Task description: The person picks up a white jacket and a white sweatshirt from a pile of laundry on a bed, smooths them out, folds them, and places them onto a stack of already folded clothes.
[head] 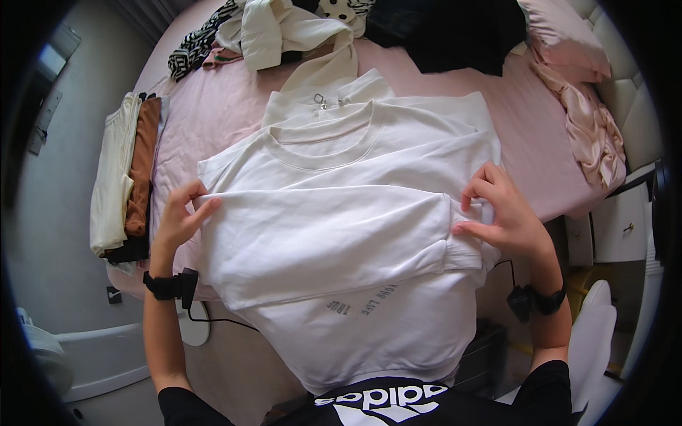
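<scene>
A white sweatshirt (325, 239) lies face up over the bed's near edge, its lower part hanging towards me. One sleeve is laid across the body, its ribbed cuff (462, 239) at the right. My left hand (186, 210) pinches the sleeve's fold at the left between thumb and fingers. At the cuff end, my right hand (493, 210) has thumb and fingers on the fabric; whether it grips is unclear. Another white garment (373, 85) with metal zip pulls lies beyond the neckline.
Folded cream trousers (113, 175) and a brown garment (144, 165) lie at the bed's left edge. Beyond are a black garment (453, 32), a patterned heap (202, 40) and a pink pillow (570, 40). A white cabinet (618, 229) stands at the right.
</scene>
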{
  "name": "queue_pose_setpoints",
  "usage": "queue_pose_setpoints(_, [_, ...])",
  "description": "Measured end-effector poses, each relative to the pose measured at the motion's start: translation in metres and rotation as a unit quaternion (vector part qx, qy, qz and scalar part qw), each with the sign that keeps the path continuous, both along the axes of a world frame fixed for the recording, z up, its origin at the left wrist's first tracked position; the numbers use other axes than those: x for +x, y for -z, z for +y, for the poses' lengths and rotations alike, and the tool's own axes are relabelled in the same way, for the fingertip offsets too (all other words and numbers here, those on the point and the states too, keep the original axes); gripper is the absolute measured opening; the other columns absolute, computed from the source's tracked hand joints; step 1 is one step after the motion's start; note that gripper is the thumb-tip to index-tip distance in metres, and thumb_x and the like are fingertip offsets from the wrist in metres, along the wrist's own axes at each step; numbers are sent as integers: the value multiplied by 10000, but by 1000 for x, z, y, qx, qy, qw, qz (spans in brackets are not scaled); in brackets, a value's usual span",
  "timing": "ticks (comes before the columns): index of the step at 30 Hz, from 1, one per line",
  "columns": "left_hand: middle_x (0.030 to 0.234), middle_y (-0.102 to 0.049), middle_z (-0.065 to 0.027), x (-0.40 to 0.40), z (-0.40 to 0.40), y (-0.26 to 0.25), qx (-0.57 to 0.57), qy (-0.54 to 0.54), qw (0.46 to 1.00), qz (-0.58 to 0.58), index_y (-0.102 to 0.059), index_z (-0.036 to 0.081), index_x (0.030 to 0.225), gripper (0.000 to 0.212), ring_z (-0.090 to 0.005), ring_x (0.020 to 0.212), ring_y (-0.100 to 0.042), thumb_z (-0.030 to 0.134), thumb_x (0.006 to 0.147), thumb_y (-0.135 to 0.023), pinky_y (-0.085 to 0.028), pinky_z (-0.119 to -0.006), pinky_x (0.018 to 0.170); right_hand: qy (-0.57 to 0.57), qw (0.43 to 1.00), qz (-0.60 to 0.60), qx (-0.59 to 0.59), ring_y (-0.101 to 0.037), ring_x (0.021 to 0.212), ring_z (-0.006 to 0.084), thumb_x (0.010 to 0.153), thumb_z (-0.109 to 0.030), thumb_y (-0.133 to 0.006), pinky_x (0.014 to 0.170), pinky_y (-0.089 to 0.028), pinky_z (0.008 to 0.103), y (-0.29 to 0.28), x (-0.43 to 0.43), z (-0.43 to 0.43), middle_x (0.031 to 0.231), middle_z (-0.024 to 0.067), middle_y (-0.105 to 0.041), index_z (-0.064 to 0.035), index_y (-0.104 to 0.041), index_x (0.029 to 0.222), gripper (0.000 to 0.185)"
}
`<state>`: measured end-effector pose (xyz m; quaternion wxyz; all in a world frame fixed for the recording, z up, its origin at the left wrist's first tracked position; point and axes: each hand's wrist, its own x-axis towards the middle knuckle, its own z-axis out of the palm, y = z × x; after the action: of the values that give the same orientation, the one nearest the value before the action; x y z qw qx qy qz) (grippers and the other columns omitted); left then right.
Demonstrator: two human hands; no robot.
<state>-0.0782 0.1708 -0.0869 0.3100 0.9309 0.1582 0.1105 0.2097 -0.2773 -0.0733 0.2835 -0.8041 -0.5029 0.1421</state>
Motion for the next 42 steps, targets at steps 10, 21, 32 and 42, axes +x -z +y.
queue_pose_setpoints(10, [665, -451, -16, -10, 14, 13, -14, 21, 999, -27, -543, -4, 754, 287, -135, 657, -419, 165, 845, -756, -328, -275, 606, -14, 992, -49, -118, -482, 878, 248, 724, -357, -846, 851, -380, 334, -16, -5, 12, 928, 82, -489, -68, -594, 933, 437])
queue_pose_setpoints(21, [653, -456, -13, -12, 14, -13, 30, 41, 997, -58, -535, -3, 726, 299, -122, 634, -427, 162, 872, -738, -317, -270, 578, 106, 948, 300, 4, -536, 851, 95, 839, -122, -770, 786, -417, 244, -33, 7, 3, 887, -14, -571, -60, -583, 906, 208])
queue_pose_setpoints(32, [724, -523, -118, 2, -4, 21, 118, 20, 993, -12, -610, 5, 877, 248, -249, 732, -481, 190, 848, -773, -410, -351, 658, 218, 965, 93, 110, -528, 822, 80, 916, -58, -685, 678, -479, 207, 32, 11, 16, 986, 64, -579, -25, -511, 1151, 294])
queue_pose_setpoints(42, [705, -607, -29, -70, -65, 1, -122, -330, 933, -82, -582, 14, 909, 190, -82, 551, -546, 169, 950, -684, -434, -249, 482, 302, 945, -58, 116, -489, 604, 153, 831, -218, -799, 562, -426, 304, 23, -8, -14, 714, 64, -526, -13, -591, 1018, 347])
